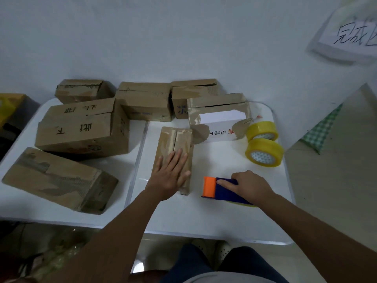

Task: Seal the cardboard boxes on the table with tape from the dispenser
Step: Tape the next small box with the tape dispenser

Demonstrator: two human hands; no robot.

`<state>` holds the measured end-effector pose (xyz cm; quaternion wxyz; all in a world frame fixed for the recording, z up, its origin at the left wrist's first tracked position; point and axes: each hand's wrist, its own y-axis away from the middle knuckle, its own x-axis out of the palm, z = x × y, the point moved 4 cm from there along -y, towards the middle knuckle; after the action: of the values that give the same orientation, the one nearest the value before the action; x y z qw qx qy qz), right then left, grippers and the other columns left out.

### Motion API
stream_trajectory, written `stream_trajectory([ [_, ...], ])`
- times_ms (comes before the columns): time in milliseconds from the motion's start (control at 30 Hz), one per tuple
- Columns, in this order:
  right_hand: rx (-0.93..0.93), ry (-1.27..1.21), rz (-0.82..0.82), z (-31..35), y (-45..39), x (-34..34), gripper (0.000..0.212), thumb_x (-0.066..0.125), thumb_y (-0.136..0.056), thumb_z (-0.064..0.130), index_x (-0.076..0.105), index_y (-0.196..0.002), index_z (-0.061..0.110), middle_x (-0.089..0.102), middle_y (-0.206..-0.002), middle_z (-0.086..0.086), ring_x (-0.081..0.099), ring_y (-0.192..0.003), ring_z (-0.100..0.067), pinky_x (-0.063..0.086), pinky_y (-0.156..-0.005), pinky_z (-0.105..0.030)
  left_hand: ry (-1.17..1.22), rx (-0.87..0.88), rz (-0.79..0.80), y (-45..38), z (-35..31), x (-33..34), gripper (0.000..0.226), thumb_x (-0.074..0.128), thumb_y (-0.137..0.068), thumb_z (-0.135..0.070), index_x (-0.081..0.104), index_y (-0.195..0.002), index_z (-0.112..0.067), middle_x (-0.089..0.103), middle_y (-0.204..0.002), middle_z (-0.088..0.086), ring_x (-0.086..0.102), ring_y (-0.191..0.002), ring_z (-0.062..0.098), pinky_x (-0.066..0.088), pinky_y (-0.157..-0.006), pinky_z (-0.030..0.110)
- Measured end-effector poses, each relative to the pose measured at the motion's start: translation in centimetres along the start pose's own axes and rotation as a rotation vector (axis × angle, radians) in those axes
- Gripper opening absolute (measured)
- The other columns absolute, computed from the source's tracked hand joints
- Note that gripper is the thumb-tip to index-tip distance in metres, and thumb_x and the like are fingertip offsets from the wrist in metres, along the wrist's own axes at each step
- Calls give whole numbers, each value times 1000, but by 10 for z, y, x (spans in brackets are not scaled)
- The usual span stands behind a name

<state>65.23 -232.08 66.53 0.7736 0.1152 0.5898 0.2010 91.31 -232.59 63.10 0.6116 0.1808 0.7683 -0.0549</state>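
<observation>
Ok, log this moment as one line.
left hand flat on narrow box | right hand grips tape dispenser on table | seam untaped

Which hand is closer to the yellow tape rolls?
Right. The right hand grips the tape dispenser just below the yellow tape rolls; the left hand lies flat on the small box, farther left.

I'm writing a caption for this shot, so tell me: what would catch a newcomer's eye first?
First, the two hands at the centre: the left hand lies flat on a narrow cardboard box, while the right hand grips a blue and orange tape dispenser beside it. Next, two yellow tape rolls stand out at the table's right edge. Worn brown boxes crowd the left and back.
</observation>
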Motion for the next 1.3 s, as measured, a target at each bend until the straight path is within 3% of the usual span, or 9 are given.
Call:
stream_trajectory([
  [167, 12, -16, 3, -15, 3, -1, 67, 32, -83, 79, 58, -74, 18, 60, -70, -1, 60, -66, -16, 49, -66, -31, -12, -33, 33, 0, -1, -2, 87, 8, -86, -79, -3, -158, -32, -15, -163, -11, -17, -150, 9, -14, -118, 40],
  [333, -14, -27, 35, -13, 2, -9, 65, 37, -86, 76, 61, -75, 17, 60, -72, 0, 58, -66, -14, 46, -64, -29, -48, -46, 51, -1, 0, -2, 89, 6, -83, -81, -8, -157, -33, -19, -163, -11, -21, -149, 8, -16, -118, 39],
  [500, 1, -84, 206, -17, -2, -13, 43, 48, -91, 60, 61, -97, 19, 60, -91, 1, 58, -83, -15, 43, -66, -28, -54, -61, 51, -3, -1, -1, 86, 7, -83, -79, -12, -155, -35, -21, -162, -11, -22, -148, 8, -11, -121, 43],
  [667, -2, -43, 127, -9, 1, -14, 46, 51, -88, 64, 60, -95, 20, 57, -88, 1, 59, -82, -16, 46, -68, -29, -36, -109, -30, -1, -1, 4, 84, 14, -88, -75, -4, -157, -31, -12, -164, -9, -14, -150, 12, -7, -121, 47],
  [833, -4, 83, 34, 18, -5, -11, 53, 45, -93, 62, 61, -103, 12, 63, -103, -7, 62, -92, -23, 42, -69, -29, -74, -170, -27, 1, -5, 6, 84, 9, -87, -73, -5, -158, -30, -14, -164, -9, -15, -151, 13, -8, -121, 47],
  [1067, 32, 87, 112, 32, -28, -3, 50, 47, -94, 60, 57, -100, 11, 61, -107, -10, 60, -94, -26, 40, -70, -31, -80, -185, -39, 2, -8, 4, 84, 8, -86, -71, -3, -158, -29, -13, -164, -8, -13, -151, 13, -12, -119, 44],
  [1133, 74, 76, 123, 27, -33, -3, 47, 48, -94, 58, 56, -99, 12, 61, -107, -9, 59, -95, -26, 40, -72, -31, -78, -184, -32, 2, -7, 3, 84, 7, -86, -71, -3, -158, -29, -13, -164, -8, -13, -151, 14, -13, -119, 44],
  [1233, 155, 236, 122, -5, -33, -15, 47, 48, -95, 52, 59, -115, 11, 61, -114, -9, 60, -105, -27, 40, -75, -33, -71, -189, -28, 4, -7, 3, 84, 8, -85, -71, -3, -158, -29, -13, -164, -8, -12, -151, 14, -12, -119, 44],
  [1300, 204, 242, 100, -25, -28, -20, 51, 46, -95, 56, 58, -113, 10, 62, -110, -8, 61, -101, -25, 41, -71, -31, -82, -192, -33, 3, -7, 3, 83, 7, -86, -70, -4, -158, -30, -14, -164, -8, -13, -151, 14, -11, -120, 44],
])
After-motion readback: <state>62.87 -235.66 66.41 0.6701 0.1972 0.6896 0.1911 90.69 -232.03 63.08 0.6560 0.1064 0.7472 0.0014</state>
